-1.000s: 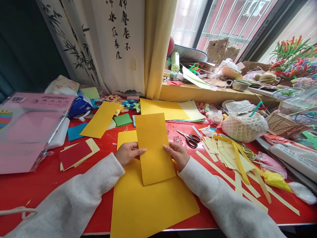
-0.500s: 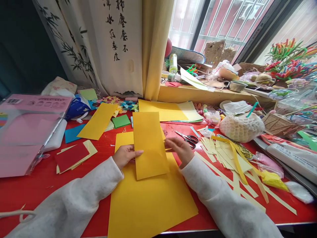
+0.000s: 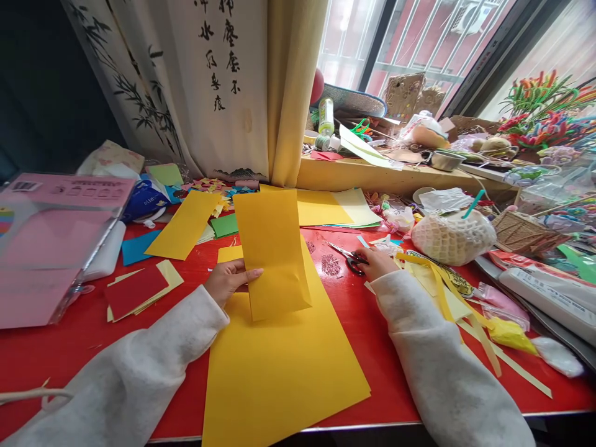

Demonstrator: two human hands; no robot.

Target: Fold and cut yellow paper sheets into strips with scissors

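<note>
Orange paper strip (image 3: 272, 254) (tall, slightly creased) is pinched by left hand (image 3: 226, 280) fingers at its edge; scissors (image 3: 350, 257) are covered by right hand (image 3: 375, 263), grip unclear.

Red glossy tabletop (image 3: 69, 354) set against a window wall. Barred window (image 3: 400, 43) at upper right, admitting daylight. Yellow curtain (image 3: 293, 93) beside a white hanging (image 3: 205, 87) with ink bamboo and calligraphy. Wooden sill (image 3: 372, 177) below. Dark wall (image 3: 51, 99) at left.

Bright daylight from the window (image 3: 372, 43) upper right; sharp centre, edges stretched.
</note>
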